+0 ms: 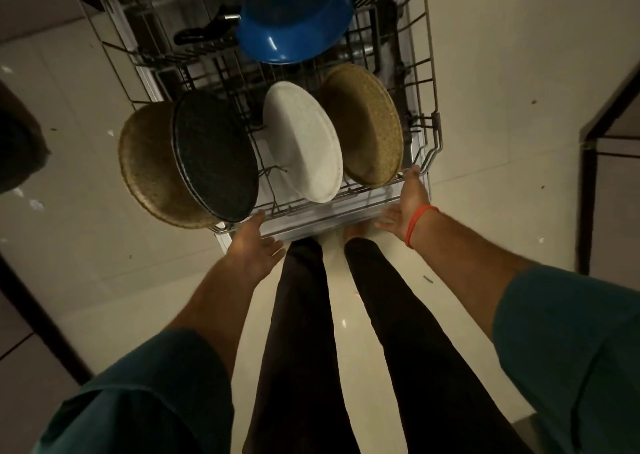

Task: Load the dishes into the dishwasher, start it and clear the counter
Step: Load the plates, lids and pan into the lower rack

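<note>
Both hands spread, palms up, at the near rim of the pulled-out rack (346, 194): left hand (254, 242) with a fingertip touching the front left corner, right hand (407, 204) with a fingertip at the front right corner. Nothing gripped. Loaded already: tan plate (149, 162) and black plate (214, 155) leaning out over the left edge, white plate (304, 142), a second tan plate (363, 124), blue bowl (294, 17) behind. Probably time to push the rack in: press both corners evenly, slowly, and first tuck the overhanging left pair between the tines.
</note>
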Available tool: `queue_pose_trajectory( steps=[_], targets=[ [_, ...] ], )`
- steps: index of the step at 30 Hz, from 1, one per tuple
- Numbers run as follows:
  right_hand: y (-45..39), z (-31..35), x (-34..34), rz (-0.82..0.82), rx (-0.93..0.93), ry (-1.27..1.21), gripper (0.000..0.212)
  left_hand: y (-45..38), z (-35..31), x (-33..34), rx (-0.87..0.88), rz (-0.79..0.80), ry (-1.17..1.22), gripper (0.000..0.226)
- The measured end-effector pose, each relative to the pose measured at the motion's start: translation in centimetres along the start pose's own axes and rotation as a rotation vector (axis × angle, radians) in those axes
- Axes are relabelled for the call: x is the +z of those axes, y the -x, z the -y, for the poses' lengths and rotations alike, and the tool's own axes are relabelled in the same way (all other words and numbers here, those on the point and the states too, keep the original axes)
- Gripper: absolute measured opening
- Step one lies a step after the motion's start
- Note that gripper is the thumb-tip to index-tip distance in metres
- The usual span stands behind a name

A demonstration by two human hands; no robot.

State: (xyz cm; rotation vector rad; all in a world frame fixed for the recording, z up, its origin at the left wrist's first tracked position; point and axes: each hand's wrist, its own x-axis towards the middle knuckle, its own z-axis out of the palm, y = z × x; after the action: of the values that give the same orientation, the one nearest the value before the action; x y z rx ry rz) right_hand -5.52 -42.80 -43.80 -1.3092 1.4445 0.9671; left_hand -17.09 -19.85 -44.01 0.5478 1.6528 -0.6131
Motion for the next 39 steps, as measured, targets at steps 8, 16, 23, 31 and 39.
queue_pose_trajectory(
  steps=[8,16,23,31,39],
  targets=[
    [-3.3,1.4,-0.5,0.095,0.019,-0.235,0.094,-1.6,-0.1,1.4,-0.019,0.065,0.241,0.061],
    [-2.3,4.1,1.5,0.136,-0.008,-0.372,0.106,-1.6,-4.0,2.5,-0.073,0.083,0.391,0.052],
    [-0.3,11.0,5.7,0.242,-0.098,-0.297,0.108,-0.6,-11.6,4.8,0.047,0.177,0.309,0.042],
    [0.6,18.5,10.4,0.255,-0.250,-0.210,0.095,0.8,-18.9,7.7,0.269,0.221,0.151,0.021],
    [0.6,23.2,13.5,0.323,-0.327,-0.112,0.106,2.2,-24.7,9.7,0.345,0.248,0.067,0.018]
  ],
)
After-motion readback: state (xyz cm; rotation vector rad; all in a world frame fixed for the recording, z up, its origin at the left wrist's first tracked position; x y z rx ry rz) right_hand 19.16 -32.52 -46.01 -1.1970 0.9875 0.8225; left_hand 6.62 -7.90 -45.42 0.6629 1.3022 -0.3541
